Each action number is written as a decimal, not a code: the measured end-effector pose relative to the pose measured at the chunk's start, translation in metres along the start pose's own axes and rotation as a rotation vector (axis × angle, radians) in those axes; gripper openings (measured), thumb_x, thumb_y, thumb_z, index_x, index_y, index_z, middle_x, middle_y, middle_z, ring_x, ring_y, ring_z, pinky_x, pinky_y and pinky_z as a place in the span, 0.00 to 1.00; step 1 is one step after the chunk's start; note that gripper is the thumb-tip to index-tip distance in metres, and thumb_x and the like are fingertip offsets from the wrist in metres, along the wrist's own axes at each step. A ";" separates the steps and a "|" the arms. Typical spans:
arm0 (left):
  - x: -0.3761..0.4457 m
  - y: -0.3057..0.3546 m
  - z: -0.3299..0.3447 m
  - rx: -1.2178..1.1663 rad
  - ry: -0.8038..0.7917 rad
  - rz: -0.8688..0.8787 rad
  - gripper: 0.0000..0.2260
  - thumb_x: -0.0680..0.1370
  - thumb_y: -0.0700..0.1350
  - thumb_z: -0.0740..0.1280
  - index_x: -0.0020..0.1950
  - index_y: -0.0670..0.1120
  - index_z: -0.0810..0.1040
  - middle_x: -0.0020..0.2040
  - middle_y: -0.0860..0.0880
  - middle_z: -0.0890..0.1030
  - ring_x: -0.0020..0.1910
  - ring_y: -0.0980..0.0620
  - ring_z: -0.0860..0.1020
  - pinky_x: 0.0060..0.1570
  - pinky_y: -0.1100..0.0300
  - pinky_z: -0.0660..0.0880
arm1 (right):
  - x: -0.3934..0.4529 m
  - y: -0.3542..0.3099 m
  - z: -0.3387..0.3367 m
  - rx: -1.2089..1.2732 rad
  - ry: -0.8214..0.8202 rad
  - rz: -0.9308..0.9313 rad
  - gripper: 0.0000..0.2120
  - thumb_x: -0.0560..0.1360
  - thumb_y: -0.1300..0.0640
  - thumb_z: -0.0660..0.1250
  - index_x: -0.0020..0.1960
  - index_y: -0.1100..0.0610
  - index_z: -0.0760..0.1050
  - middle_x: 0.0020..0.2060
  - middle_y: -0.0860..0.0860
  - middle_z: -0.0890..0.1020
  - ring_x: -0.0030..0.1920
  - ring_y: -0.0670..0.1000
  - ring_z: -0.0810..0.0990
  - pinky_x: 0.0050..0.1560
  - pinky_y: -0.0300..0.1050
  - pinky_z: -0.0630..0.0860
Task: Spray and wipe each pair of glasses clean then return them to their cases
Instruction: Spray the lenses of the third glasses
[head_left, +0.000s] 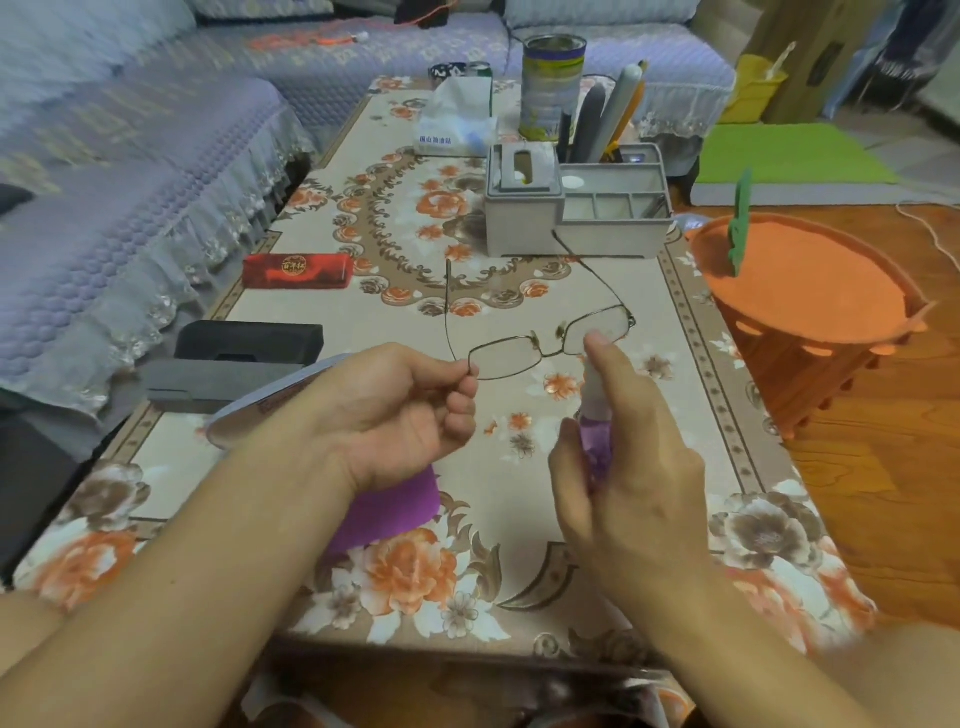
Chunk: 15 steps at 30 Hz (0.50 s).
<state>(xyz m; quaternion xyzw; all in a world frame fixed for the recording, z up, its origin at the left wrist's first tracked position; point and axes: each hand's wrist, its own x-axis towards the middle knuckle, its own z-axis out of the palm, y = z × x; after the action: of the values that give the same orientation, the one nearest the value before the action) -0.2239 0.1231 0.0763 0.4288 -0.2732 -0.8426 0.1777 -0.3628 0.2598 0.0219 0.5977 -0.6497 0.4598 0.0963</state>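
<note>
While left hand (410, 410) pinches glasses (550, 340), right hand (628, 488) grips spray bottle (596, 415).

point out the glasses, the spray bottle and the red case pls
glasses (540, 345): head view, on the bridge between the lenses.
spray bottle (596, 441): head view, on the purple body just below the white neck.
red case (297, 270): head view, on the middle of its top face.

Glasses (550, 340): thin metal wire frame, clear glossy lenses. Spray bottle (596, 415) just beside glasses: translucent purple plastic, white plastic top. Purple cloth (384, 506) near glasses: matt, smooth. Table cover (519, 519) under glasses: floral print, slight sheen. Red case (297, 270) left of glasses: glossy. Black case (249, 340) left of glasses: matt. Grey organiser (576, 208) beyond glasses: matt plastic.
</note>
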 end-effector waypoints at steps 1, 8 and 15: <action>-0.002 0.002 0.001 0.011 -0.005 -0.012 0.06 0.70 0.34 0.64 0.45 0.38 0.76 0.35 0.46 0.74 0.31 0.54 0.68 0.28 0.67 0.69 | 0.000 -0.002 0.002 -0.006 -0.027 0.004 0.31 0.76 0.60 0.62 0.77 0.51 0.57 0.45 0.53 0.76 0.33 0.55 0.75 0.26 0.51 0.75; -0.002 0.009 0.000 0.026 0.034 -0.020 0.05 0.76 0.33 0.61 0.47 0.38 0.76 0.36 0.45 0.74 0.31 0.54 0.68 0.29 0.66 0.68 | -0.001 -0.013 0.003 -0.024 -0.100 0.012 0.28 0.75 0.61 0.62 0.73 0.51 0.61 0.49 0.56 0.77 0.32 0.58 0.76 0.24 0.55 0.74; -0.001 0.012 -0.003 0.006 0.109 0.016 0.06 0.79 0.33 0.60 0.46 0.37 0.76 0.35 0.45 0.74 0.31 0.54 0.68 0.30 0.67 0.68 | -0.001 0.000 -0.011 -0.073 0.045 0.092 0.32 0.76 0.65 0.66 0.76 0.52 0.60 0.43 0.53 0.75 0.31 0.54 0.72 0.26 0.49 0.71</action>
<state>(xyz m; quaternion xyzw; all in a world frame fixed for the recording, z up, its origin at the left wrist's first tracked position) -0.2199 0.1131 0.0823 0.4723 -0.2693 -0.8156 0.1978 -0.3667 0.2680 0.0274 0.5530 -0.6903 0.4531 0.1113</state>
